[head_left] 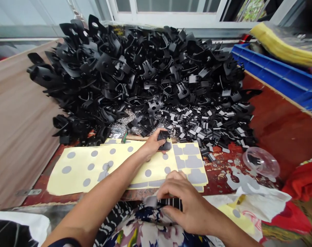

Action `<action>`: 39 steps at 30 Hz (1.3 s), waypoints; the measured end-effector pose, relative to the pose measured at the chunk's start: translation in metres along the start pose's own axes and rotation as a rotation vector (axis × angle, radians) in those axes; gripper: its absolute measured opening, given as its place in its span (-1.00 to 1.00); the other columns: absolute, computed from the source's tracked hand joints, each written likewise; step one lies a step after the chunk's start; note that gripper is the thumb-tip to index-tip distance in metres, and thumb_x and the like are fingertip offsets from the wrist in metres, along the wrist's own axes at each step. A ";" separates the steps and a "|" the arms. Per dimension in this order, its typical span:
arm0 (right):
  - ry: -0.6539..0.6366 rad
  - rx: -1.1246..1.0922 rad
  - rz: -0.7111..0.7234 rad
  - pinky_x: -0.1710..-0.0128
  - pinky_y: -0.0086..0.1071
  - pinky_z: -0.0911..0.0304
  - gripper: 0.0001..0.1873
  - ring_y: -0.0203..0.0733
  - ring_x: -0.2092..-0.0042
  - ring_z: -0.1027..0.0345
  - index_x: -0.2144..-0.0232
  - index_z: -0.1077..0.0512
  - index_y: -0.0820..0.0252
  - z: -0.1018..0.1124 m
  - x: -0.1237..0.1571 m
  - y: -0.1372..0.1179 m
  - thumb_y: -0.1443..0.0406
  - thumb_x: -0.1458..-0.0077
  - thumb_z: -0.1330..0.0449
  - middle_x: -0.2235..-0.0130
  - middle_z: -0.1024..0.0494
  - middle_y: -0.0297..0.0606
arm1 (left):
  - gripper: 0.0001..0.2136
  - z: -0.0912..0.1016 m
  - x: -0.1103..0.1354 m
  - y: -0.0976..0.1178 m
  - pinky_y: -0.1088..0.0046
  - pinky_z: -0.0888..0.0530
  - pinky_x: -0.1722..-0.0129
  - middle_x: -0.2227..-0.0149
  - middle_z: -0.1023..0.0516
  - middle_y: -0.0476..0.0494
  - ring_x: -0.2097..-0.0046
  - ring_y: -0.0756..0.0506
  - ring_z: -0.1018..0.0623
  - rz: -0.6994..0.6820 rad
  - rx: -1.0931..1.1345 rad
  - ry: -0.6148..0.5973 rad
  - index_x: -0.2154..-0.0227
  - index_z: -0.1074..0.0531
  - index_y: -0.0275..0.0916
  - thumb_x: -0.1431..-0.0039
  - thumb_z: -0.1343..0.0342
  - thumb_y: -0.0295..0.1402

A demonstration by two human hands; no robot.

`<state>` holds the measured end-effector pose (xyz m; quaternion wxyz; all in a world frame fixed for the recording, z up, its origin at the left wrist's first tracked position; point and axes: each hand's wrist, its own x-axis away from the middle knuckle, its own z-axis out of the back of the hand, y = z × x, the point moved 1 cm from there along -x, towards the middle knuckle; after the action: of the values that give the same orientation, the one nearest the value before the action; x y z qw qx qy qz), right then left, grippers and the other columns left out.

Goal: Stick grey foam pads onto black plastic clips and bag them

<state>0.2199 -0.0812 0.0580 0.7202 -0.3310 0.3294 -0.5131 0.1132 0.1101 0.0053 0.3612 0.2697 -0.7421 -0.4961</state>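
The left hand (152,144) is closed around a black plastic part (164,145), holding it over the far edge of the yellow sheets (76,181), just in front of the big heap of black parts (145,68); the right hand (183,202) is lower and nearer the body, its fingers curled and its thumb standing a little apart from them, with a blurred grey piece (151,201) at the fingertips; whether that piece is gripped or only touched, I cannot tell. The sheets lie on a worn red table (220,175); grey dots (148,173) are scattered over the upper one, and larger grey patches (194,162) cover the right end; a stick (136,138) with a green end lies along their far edge, partly behind the left hand. Small black clips (197,127) are spread at the right front of the heap, and shiny metal bits (126,118) show at its foot; to the right, a clear plastic cup (271,166) lies tipped with a black piece inside, near torn grey scraps (243,181); farther back is a blue crate (274,70) with a yellow stack (281,44) on top; a wooden board (16,103) stands at the left.
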 end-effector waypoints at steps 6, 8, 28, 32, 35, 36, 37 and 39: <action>0.561 -0.006 -0.040 0.04 -0.22 -0.33 -0.81 -0.16 0.20 -0.44 0.20 -0.42 0.02 0.022 -0.013 0.030 0.43 -0.21 -0.20 0.27 -0.53 -0.37 | -0.49 -0.002 0.049 0.009 0.32 -0.61 0.25 0.06 -0.51 -0.12 0.19 -0.10 -0.57 0.122 0.391 -0.136 -0.07 -0.41 -0.05 -0.06 -0.43 -0.27; 0.594 -0.107 -0.099 0.13 -0.28 -0.35 -0.82 -0.17 0.21 -0.44 0.18 -0.43 0.03 0.018 -0.020 0.043 0.40 -0.19 -0.23 0.27 -0.53 -0.36 | -0.56 -0.004 0.065 0.007 0.27 -0.60 0.22 0.01 -0.53 -0.19 0.13 -0.16 -0.56 0.139 0.475 -0.128 -0.07 -0.45 -0.07 -0.16 -0.36 -0.15; 0.654 -0.197 -0.171 0.09 -0.22 -0.39 -0.89 -0.12 0.17 -0.47 0.22 -0.44 0.08 -0.008 -0.029 0.063 0.27 -0.20 -0.28 0.25 -0.55 -0.27 | -0.67 -0.012 0.080 -0.002 0.20 -0.62 0.26 0.15 -0.49 -0.13 0.28 -0.08 -0.51 0.123 0.631 -0.139 -0.04 -0.46 -0.10 -0.29 -0.23 -0.12; 0.649 -0.172 -0.163 0.09 -0.23 -0.39 -0.91 -0.12 0.17 -0.47 0.22 -0.44 0.08 -0.009 -0.030 0.060 0.30 -0.20 -0.27 0.25 -0.56 -0.28 | -0.66 -0.009 0.081 -0.003 0.16 -0.63 0.21 0.14 -0.49 -0.13 0.27 -0.08 -0.52 0.129 0.632 -0.139 -0.06 -0.44 -0.08 -0.29 -0.23 -0.14; 0.657 -0.115 -0.151 0.11 -0.25 -0.41 -0.93 -0.14 0.19 -0.48 0.23 -0.44 0.07 -0.008 -0.031 0.054 0.31 -0.21 -0.26 0.28 -0.56 -0.31 | -0.62 -0.009 0.083 -0.004 0.19 -0.62 0.19 0.09 -0.50 -0.15 0.23 -0.09 -0.54 0.113 0.594 -0.146 -0.07 -0.42 -0.08 -0.23 -0.29 -0.20; 0.656 -0.081 -0.141 0.12 -0.25 -0.41 -0.94 -0.14 0.21 -0.48 0.23 -0.44 0.07 -0.008 -0.031 0.052 0.31 -0.22 -0.24 0.29 -0.55 -0.31 | -0.59 -0.010 0.084 -0.005 0.22 -0.62 0.19 0.06 -0.50 -0.15 0.20 -0.10 -0.55 0.099 0.564 -0.148 -0.08 -0.41 -0.08 -0.20 -0.33 -0.25; 0.650 -0.039 -0.128 0.12 -0.25 -0.42 -0.94 -0.13 0.21 -0.48 0.23 -0.43 0.06 -0.008 -0.032 0.049 0.32 -0.23 -0.23 0.29 -0.55 -0.31 | -0.54 -0.011 0.085 -0.005 0.25 -0.61 0.18 0.03 -0.50 -0.16 0.17 -0.11 -0.56 0.077 0.527 -0.143 -0.09 -0.40 -0.06 -0.15 -0.37 -0.30; 0.634 0.070 -0.085 0.13 -0.23 -0.42 -0.91 -0.11 0.20 -0.48 0.18 -0.41 0.05 -0.010 -0.031 0.046 0.33 -0.25 -0.19 0.28 -0.54 -0.30 | -0.45 -0.014 0.088 -0.007 0.33 -0.58 0.16 0.01 -0.50 -0.14 0.09 -0.13 -0.56 0.007 0.446 -0.102 -0.10 -0.38 -0.04 -0.06 -0.42 -0.39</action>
<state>0.2278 -0.0411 0.0195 0.5706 -0.1433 0.5054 -0.6312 0.0723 0.0332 0.0264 0.2566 0.3147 -0.8516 -0.3315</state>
